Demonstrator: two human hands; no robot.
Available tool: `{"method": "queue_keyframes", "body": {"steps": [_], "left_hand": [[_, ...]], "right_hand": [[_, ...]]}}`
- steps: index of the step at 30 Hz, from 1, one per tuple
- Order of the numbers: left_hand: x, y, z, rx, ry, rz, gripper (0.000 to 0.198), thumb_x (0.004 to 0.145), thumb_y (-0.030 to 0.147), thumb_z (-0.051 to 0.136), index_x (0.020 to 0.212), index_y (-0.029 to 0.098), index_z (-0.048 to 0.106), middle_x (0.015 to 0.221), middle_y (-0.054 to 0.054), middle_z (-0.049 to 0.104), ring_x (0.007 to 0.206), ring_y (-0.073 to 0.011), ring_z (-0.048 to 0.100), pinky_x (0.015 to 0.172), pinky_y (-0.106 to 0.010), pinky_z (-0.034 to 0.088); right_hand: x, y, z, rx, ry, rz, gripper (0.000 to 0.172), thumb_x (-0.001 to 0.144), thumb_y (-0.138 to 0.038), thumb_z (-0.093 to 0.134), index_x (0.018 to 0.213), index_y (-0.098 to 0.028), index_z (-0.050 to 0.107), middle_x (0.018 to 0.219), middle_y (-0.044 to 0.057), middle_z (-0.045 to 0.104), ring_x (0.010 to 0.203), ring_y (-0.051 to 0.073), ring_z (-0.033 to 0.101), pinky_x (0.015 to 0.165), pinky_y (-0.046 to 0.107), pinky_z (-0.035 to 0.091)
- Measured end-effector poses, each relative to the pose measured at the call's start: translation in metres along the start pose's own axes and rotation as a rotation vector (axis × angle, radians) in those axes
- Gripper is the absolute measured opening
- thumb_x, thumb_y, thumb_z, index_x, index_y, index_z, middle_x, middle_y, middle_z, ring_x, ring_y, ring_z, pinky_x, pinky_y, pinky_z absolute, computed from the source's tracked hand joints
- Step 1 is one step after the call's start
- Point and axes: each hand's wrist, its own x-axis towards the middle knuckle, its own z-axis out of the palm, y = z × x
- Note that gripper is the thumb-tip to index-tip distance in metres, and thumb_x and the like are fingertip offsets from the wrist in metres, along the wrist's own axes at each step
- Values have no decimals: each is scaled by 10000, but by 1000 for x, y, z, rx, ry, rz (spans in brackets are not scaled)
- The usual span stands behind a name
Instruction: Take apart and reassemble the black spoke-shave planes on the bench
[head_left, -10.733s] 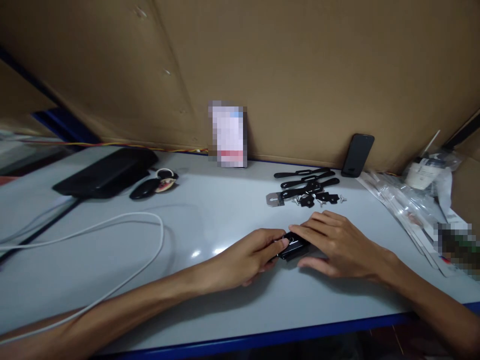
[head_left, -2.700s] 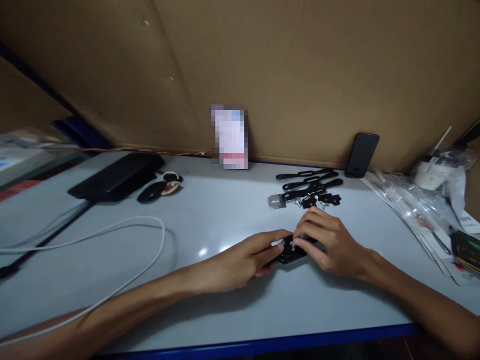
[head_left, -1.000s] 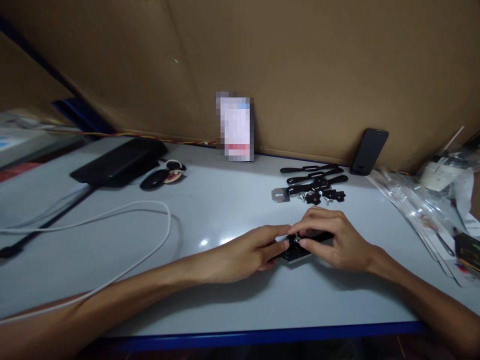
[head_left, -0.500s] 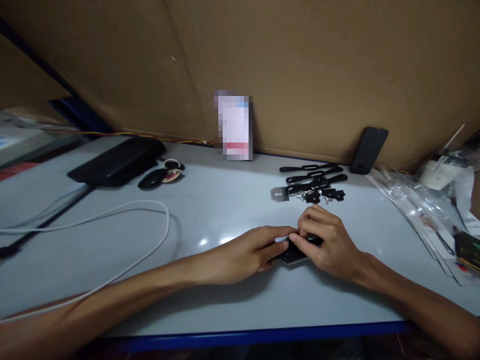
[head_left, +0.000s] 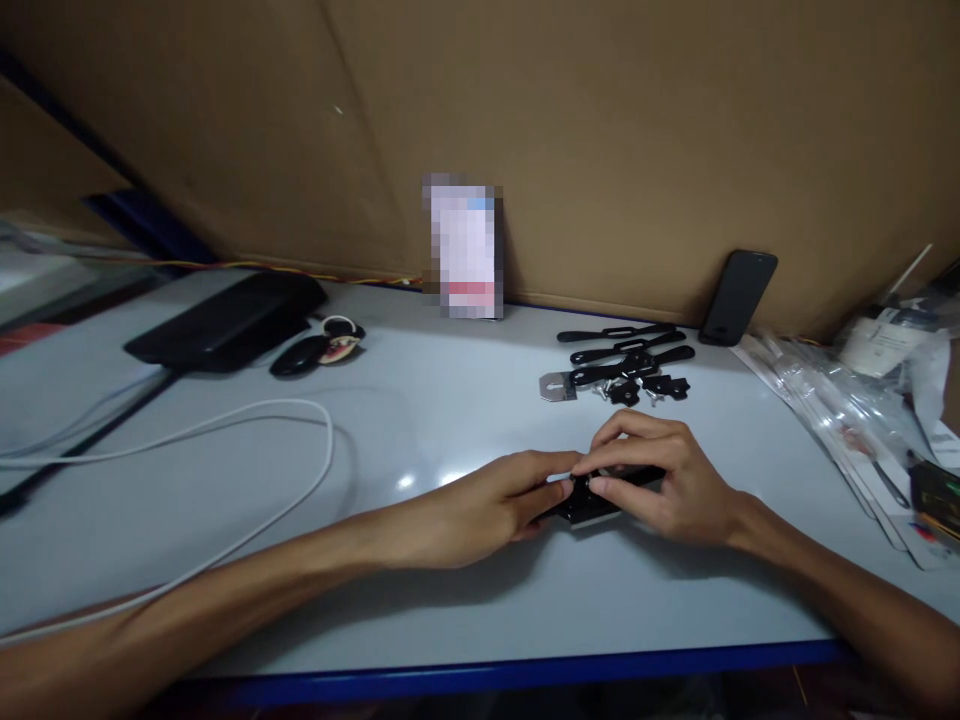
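Brown cardboard sheets (head_left: 600, 120) made up the whole back wall, and a pale grey-white table (head_left: 450, 610) with a blue front edge ran in front of them. Only one view here, from the head camera looking down over both forearms.

Both hands met near the middle of the table, a bit right of centre. The left hand (head_left: 495, 500) lay low on the surface, its fingers closed around the near left end of a small black part (head_left: 592, 508) that sat flat on the table. The right hand (head_left: 675, 480) arched over the other end. Its thumb and forefinger were pinched down narrow on top of that same part, right next to the left fingertips. Whatever tiny bit sat in that pinch was too small and dark for me to make out.

Just behind the hands was a pile of black slotted arms (head_left: 622, 350) with some loose knobs and screws (head_left: 637, 390), plus a silver bracket (head_left: 556, 386) at its left edge. A dark phone (head_left: 739, 297) leaned on the cardboard behind that. Clear plastic bags (head_left: 817, 400) were spread out on the right. Off to the left, well apart from the hands, sat a flat black case (head_left: 225, 320), a key fob (head_left: 300, 355) and a looping white cable (head_left: 300, 480). A blurred-out card (head_left: 463, 247) stood against the wall.
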Motion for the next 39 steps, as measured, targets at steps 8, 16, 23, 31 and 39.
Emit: {"method": "queue_keyframes", "body": {"steps": [8, 16, 23, 31, 39], "left_hand": [[0, -3, 1, 32, 21, -17, 390, 1001, 512, 440, 1097, 182, 624, 722, 49, 409, 642, -132, 353, 599, -250, 348], [1, 1, 0, 16, 9, -9, 371, 985, 476, 440, 1122, 173, 607, 677, 66, 385, 599, -127, 344, 583, -259, 319], [0, 3, 1, 13, 6, -14, 369, 980, 475, 446, 1121, 187, 627, 692, 55, 407, 620, -135, 366, 588, -266, 326], [0, 3, -1, 12, -6, 10, 361, 1003, 466, 431, 1084, 169, 619, 658, 71, 371, 588, -123, 336, 566, -252, 294], [0, 3, -2, 38, -14, -3, 316, 1006, 434, 452, 1112, 174, 597, 666, 74, 383, 590, -117, 328, 564, -243, 300]], "right_hand": [[1, 0, 6, -131, 20, 51, 135, 929, -115, 561, 829, -184, 618, 822, 23, 606, 716, 146, 558, 632, 287, 467], [-2, 0, 9, -289, 0, -80, 202, 917, -115, 514, 735, -201, 537, 824, 56, 587, 738, 176, 538, 635, 318, 451], [-4, 0, 5, -176, -4, -110, 250, 984, -188, 558, 750, -186, 645, 905, 70, 641, 766, 169, 583, 677, 328, 483], [-3, 1, 4, -80, -26, -70, 143, 904, -101, 623, 990, -183, 702, 947, 57, 635, 814, 164, 611, 714, 308, 506], [-3, 1, 8, -186, -9, 3, 174, 988, -187, 575, 815, -194, 590, 865, 41, 609, 756, 164, 567, 684, 316, 480]]}}
